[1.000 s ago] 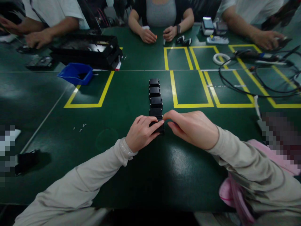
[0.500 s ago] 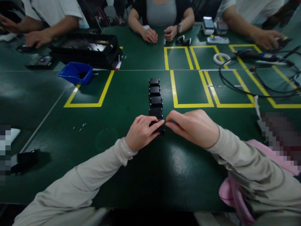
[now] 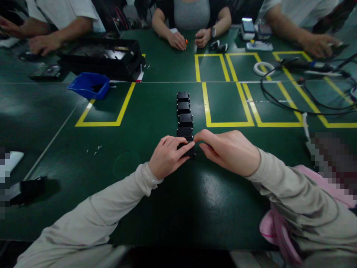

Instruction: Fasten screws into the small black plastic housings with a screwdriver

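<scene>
Seen from above, at the centre of the frame: a straight column of small black blocks on a dark green worktop (image 3: 156, 212). At the near end, partly covered by fingers, one block (image 3: 191, 152) held between the thumb and fingers of the left hand (image 3: 166, 158). To its right, the right hand (image 3: 230, 150), forefinger tip at the block's edge, thumb slightly parted from it; nothing visibly grasped. Beyond, four more blocks (image 3: 185, 118) running toward upper centre. Impossible to tell, under the fingers, whether touching the nearest neighbour.

Likely risks: a sideways push from the right forefinger, enough to twist the held block if the left grip slackens; a forward nudge, enough to knock the column crooked; a small part dropped and lost, given dim light and dark colours.

Blocks squarish and flat-topped, dull black, with tiny bright silver studs (image 3: 192, 124) at the corners. Worktop smooth, with a soft glare at lower centre. Yellow tape (image 3: 100, 124) in flat, crisp outlines. At upper left, a blue plastic tray (image 3: 83, 87) with sloping sides. At lower right, soft, folded pink cloth (image 3: 269, 225). Loose, wrinkled beige sleeves (image 3: 83, 216) on both arms.
</scene>
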Action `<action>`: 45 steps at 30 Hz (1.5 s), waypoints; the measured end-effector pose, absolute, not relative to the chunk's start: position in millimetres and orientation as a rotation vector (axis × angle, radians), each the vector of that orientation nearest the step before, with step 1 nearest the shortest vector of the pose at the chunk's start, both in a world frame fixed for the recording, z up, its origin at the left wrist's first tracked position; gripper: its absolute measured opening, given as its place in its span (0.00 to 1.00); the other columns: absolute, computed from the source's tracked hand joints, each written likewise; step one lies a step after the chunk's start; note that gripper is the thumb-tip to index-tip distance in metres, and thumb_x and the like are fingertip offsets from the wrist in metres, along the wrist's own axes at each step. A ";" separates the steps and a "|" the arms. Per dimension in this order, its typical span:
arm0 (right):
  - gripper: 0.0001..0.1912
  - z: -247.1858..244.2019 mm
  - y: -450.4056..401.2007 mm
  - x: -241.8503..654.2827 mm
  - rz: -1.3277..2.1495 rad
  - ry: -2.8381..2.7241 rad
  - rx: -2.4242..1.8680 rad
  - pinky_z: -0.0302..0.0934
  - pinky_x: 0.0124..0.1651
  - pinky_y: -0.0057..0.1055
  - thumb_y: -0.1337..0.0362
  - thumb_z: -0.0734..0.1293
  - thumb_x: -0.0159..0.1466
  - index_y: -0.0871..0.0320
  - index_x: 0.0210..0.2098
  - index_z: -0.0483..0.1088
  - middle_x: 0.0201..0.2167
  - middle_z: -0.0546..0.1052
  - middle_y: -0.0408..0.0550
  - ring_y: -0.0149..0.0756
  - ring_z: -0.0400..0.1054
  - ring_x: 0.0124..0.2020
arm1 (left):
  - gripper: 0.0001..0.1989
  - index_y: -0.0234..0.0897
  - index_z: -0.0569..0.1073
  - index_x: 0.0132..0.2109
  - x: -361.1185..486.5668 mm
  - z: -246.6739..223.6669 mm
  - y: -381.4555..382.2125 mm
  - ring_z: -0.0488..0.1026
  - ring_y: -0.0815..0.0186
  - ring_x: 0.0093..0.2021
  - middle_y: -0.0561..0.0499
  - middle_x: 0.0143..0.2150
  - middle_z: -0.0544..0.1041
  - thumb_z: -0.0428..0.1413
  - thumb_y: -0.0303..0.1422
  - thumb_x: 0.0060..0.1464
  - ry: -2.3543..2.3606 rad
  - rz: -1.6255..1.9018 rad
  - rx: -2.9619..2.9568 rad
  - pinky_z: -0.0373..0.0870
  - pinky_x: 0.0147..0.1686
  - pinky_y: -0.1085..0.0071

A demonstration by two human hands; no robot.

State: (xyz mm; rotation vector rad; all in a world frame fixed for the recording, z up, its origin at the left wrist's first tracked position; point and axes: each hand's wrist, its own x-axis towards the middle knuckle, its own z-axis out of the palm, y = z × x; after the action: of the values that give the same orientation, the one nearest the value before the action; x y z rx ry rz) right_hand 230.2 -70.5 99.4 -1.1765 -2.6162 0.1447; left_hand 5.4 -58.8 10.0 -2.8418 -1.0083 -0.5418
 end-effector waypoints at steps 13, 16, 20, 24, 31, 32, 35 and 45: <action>0.18 96.6 -69.4 230.6 0.130 -2.563 -1.192 0.42 0.25 0.27 0.63 0.53 0.71 0.60 0.43 0.72 0.25 0.77 0.45 0.30 0.66 0.22 | 0.22 0.39 0.68 0.61 5.1 10.1 -59.0 0.71 0.55 0.52 0.44 0.53 0.74 0.58 0.34 0.61 -1.005 -0.527 -2.842 0.66 0.52 0.57; 0.21 97.8 -68.4 231.7 0.121 -2.612 -1.213 0.40 0.24 0.28 0.56 0.53 0.72 0.60 0.39 0.73 0.19 0.73 0.43 0.30 0.63 0.19 | 0.22 0.39 0.68 0.62 4.9 9.4 -59.1 0.71 0.55 0.51 0.44 0.53 0.74 0.57 0.34 0.61 -1.006 -0.535 -2.840 0.66 0.52 0.57; 0.20 99.2 -68.6 231.8 0.103 -2.624 -1.220 0.40 0.24 0.28 0.59 0.53 0.72 0.59 0.39 0.74 0.17 0.71 0.42 0.30 0.61 0.18 | 0.22 0.39 0.68 0.61 4.5 8.9 -59.2 0.71 0.55 0.51 0.43 0.52 0.74 0.57 0.34 0.62 -1.001 -0.546 -2.837 0.66 0.52 0.56; 0.18 96.3 -70.0 230.8 0.123 -2.587 -1.180 0.42 0.25 0.28 0.63 0.52 0.71 0.60 0.43 0.72 0.22 0.75 0.43 0.29 0.64 0.21 | 0.21 0.39 0.69 0.61 4.6 9.3 -59.0 0.71 0.55 0.51 0.43 0.52 0.74 0.57 0.34 0.62 -0.996 -0.552 -2.841 0.66 0.52 0.56; 0.21 95.4 -69.4 231.9 0.059 -2.610 -1.187 0.40 0.25 0.29 0.58 0.52 0.72 0.59 0.37 0.73 0.16 0.69 0.41 0.29 0.60 0.18 | 0.21 0.40 0.68 0.61 4.6 9.4 -58.9 0.71 0.55 0.51 0.44 0.52 0.74 0.57 0.35 0.62 -0.999 -0.553 -2.833 0.66 0.52 0.57; 0.19 95.9 -69.5 231.7 0.083 -2.614 -1.176 0.41 0.25 0.28 0.61 0.52 0.72 0.59 0.39 0.73 0.18 0.71 0.42 0.29 0.61 0.19 | 0.21 0.40 0.68 0.61 4.6 9.5 -58.9 0.71 0.55 0.51 0.44 0.52 0.74 0.57 0.35 0.62 -0.998 -0.553 -2.832 0.66 0.51 0.57; 0.18 94.7 -70.1 231.0 0.106 -2.574 -1.157 0.42 0.25 0.28 0.64 0.52 0.71 0.60 0.43 0.72 0.23 0.75 0.44 0.29 0.63 0.21 | 0.21 0.40 0.69 0.61 4.8 9.6 -58.6 0.71 0.56 0.51 0.44 0.52 0.74 0.57 0.35 0.62 -0.998 -0.549 -2.835 0.66 0.51 0.57; 0.17 93.8 -70.4 231.2 0.135 -2.580 -1.161 0.42 0.25 0.29 0.64 0.53 0.70 0.60 0.43 0.72 0.21 0.74 0.43 0.30 0.63 0.21 | 0.22 0.39 0.68 0.61 4.9 10.0 -58.5 0.71 0.55 0.51 0.43 0.52 0.74 0.58 0.35 0.61 -0.987 -0.549 -2.832 0.66 0.51 0.57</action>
State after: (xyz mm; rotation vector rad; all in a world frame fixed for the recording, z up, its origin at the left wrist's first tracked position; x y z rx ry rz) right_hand 231.2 -70.4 93.8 -1.1611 -2.5799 0.1355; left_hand 4.9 -58.5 10.0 -2.8320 -0.9868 -0.5489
